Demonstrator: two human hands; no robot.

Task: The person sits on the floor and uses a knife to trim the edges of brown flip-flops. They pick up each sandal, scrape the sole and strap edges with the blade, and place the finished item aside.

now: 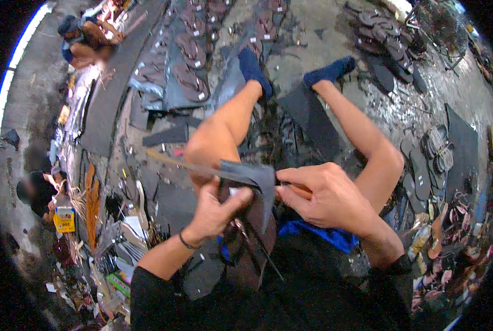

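Note:
My left hand (pixel 219 208) grips a bent, flat grey piece (pixel 252 174), possibly a sandal sole, above my lap. Its thumb presses near a small white patch on it. At the far edge of this piece my right hand (pixel 325 193) is closed in a pinch; what lies between its fingertips is too small and dark to make out. A thin beige strip (pixel 175 162) sticks out leftward beside the left hand. Below the grey piece hang a brown part (pixel 252 234) and a thin dark rod (pixel 271 262), partly hidden by the hand.
Rows of dark flip-flops (pixel 191 77) lie ahead on grey sheets. More flip-flops are piled (pixel 381 38) beside a fan (pixel 437 27) at far right, and others (pixel 414 171) lie nearer. Scraps and a yellow packet (pixel 65 219) line the left. Another person (pixel 84 41) crouches far left.

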